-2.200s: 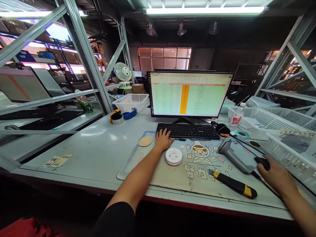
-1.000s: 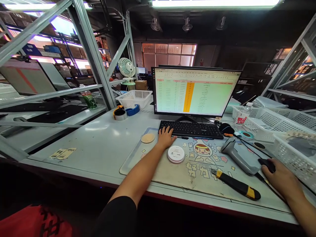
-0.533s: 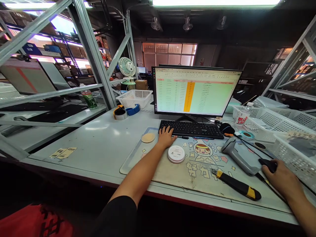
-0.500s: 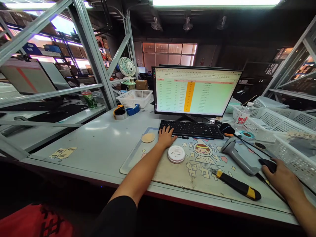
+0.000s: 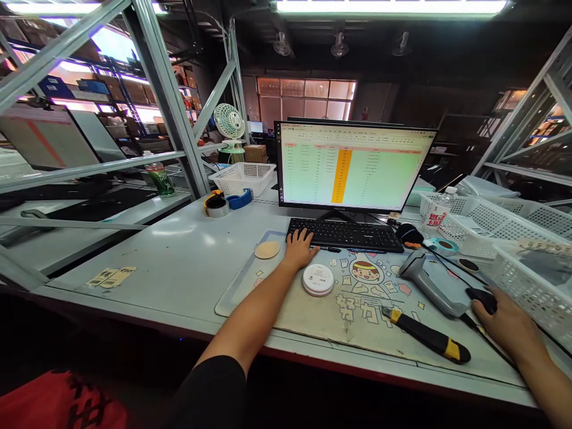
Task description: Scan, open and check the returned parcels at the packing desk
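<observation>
My left hand rests with fingers spread on the left end of the black keyboard, below the monitor that shows a green spreadsheet with an orange column. My right hand lies curled over a black mouse at the right of the printed desk mat. A grey barcode scanner lies just left of that hand. A black-and-yellow utility knife lies on the mat in front of it. A round white tin sits close to my left wrist.
White mesh baskets crowd the right side, with a water bottle beside them. Tape rolls, another basket and a small fan stand at the back left. Grey metal rack beams slant over the left.
Over the last two seconds the view shifted slightly. Both hands stay where they were, left on the keyboard and right on the mouse.
</observation>
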`<state>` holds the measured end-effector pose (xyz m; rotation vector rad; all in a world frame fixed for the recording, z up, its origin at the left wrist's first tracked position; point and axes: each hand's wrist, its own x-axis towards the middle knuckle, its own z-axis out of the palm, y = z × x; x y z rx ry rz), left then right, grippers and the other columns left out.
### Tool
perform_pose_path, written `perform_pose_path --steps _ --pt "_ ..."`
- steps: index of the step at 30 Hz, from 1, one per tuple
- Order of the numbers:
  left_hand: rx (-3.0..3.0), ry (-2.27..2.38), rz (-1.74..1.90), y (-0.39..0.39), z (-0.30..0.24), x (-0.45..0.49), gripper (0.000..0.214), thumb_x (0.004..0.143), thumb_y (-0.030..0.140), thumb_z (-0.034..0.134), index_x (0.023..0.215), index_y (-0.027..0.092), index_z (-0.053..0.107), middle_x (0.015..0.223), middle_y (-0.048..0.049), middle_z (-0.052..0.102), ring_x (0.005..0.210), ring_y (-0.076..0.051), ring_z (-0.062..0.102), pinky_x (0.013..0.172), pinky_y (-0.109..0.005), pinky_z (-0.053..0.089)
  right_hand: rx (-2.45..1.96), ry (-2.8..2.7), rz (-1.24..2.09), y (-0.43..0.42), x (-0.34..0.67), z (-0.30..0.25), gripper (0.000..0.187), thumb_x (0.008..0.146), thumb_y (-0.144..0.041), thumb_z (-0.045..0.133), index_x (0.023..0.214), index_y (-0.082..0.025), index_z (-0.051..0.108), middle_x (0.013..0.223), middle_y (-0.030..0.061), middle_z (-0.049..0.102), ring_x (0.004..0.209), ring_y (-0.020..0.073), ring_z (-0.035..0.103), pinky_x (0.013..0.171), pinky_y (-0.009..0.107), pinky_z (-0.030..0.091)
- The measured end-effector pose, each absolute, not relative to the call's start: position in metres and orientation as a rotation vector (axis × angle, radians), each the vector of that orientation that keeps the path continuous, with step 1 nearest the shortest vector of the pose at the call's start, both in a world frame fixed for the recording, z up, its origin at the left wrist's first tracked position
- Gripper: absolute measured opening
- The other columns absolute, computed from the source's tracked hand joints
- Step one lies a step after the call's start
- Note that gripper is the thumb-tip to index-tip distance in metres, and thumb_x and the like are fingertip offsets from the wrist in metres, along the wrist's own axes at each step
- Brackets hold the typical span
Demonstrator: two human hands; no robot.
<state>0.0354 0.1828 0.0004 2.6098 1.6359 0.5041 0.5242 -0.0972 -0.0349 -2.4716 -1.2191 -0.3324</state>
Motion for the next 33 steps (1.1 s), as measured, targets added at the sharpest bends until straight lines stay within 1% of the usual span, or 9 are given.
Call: perform_pose_path --steps 4,7,9,12,15,23,26,29,33 --pt "2.604 1.631 0.499 0.182 0.001 0.035 0.067 0.104 0.057 0.043 0.161 0.022 0.044 0.173 -0.0092 0.032 0.159 -0.039 0.025 0.13 -0.059 0.019 -2.462 -1.175 -0.286 -0.096 0.519 -0.03 0.081 0.091 -0.067 0.031 0.141 -0.008 0.055 0.136 0.0249 0.065 0.126 0.0424 0.063 0.112 0.048 0.048" --pt "2.602 1.635 0.498 0.181 0.002 0.035 0.067 0.104 0.057 0.043 0.161 0.022 0.044 0.173 -0.0095 0.031 0.159 -0.039 0.025 0.13 -0.059 0.019 -2.426 -1.244 -0.313 -0.096 0.523 -0.032 0.072 0.092 -0.063 0.031 0.134 -0.012 0.059 0.135 0.0232 0.065 0.126 0.0413 0.063 0.111 0.048 0.048" --pt "2.598 1.637 0.491 0.181 0.002 0.035 0.067 0.104 0.057 0.042 0.161 0.023 0.043 0.173 -0.0092 0.031 0.159 -0.038 0.024 0.13 -0.059 0.019 -2.429 -1.276 -0.32 -0.096 0.529 -0.036 0.066 0.092 -0.062 0.033 0.13 -0.015 0.061 0.132 0.0214 0.067 0.122 0.0412 0.064 0.107 0.05 0.051" --pt "2.589 1.629 0.477 0.182 0.003 0.035 0.067 0.104 0.058 0.042 0.162 0.023 0.042 0.173 -0.0089 0.03 0.16 -0.038 0.024 0.13 -0.058 0.018 -2.435 -1.287 -0.343 -0.097 0.537 -0.041 0.064 0.09 -0.062 0.036 0.127 -0.017 0.061 0.132 0.0199 0.068 0.118 0.041 0.065 0.1 0.051 0.053" --pt "2.587 1.63 0.476 0.183 0.002 0.035 0.068 0.104 0.058 0.043 0.162 0.022 0.042 0.173 -0.0088 0.03 0.16 -0.039 0.023 0.131 -0.058 0.018 -2.425 -1.298 -0.369 -0.097 0.541 -0.044 0.063 0.088 -0.062 0.037 0.126 -0.017 0.062 0.131 0.0188 0.069 0.117 0.0394 0.066 0.1 0.05 0.053" --pt "2.61 1.625 0.511 0.186 -0.001 0.035 0.067 0.104 0.057 0.043 0.161 0.022 0.043 0.173 -0.0088 0.031 0.159 -0.038 0.025 0.13 -0.058 0.02 -2.423 -1.314 -0.398 -0.096 0.547 -0.051 0.063 0.091 -0.063 0.036 0.13 -0.019 0.061 0.133 0.0175 0.068 0.119 0.038 0.066 0.103 0.05 0.053" --pt "2.625 1.618 0.518 0.189 -0.002 0.038 0.066 0.103 0.058 0.045 0.161 0.026 0.043 0.173 -0.0088 0.03 0.158 -0.04 0.025 0.127 -0.063 0.024 -2.404 -1.323 -0.432 -0.097 0.546 -0.053 0.063 0.094 -0.062 0.037 0.135 -0.021 0.059 0.139 0.016 0.066 0.12 0.038 0.066 0.103 0.051 0.053" --pt "2.633 1.621 0.495 0.191 -0.001 0.043 0.059 0.103 0.058 0.044 0.156 0.033 0.05 0.174 -0.007 0.029 0.158 -0.042 0.025 0.122 -0.069 0.028 -2.384 -1.322 -0.467 -0.098 0.545 -0.054 0.062 0.095 -0.06 0.037 0.136 -0.019 0.059 0.139 0.0163 0.066 0.121 0.0376 0.066 0.106 0.05 0.052" --pt "2.624 1.657 0.539 0.192 -0.003 0.048 0.054 0.104 0.057 0.042 0.151 0.032 0.056 0.173 -0.0073 0.031 0.157 -0.042 0.025 0.121 -0.071 0.028 -2.34 -1.346 -0.508 -0.097 0.547 -0.058 0.062 0.097 -0.057 0.04 0.14 -0.016 0.059 0.139 0.0173 0.066 0.124 0.0378 0.065 0.11 0.051 0.051"
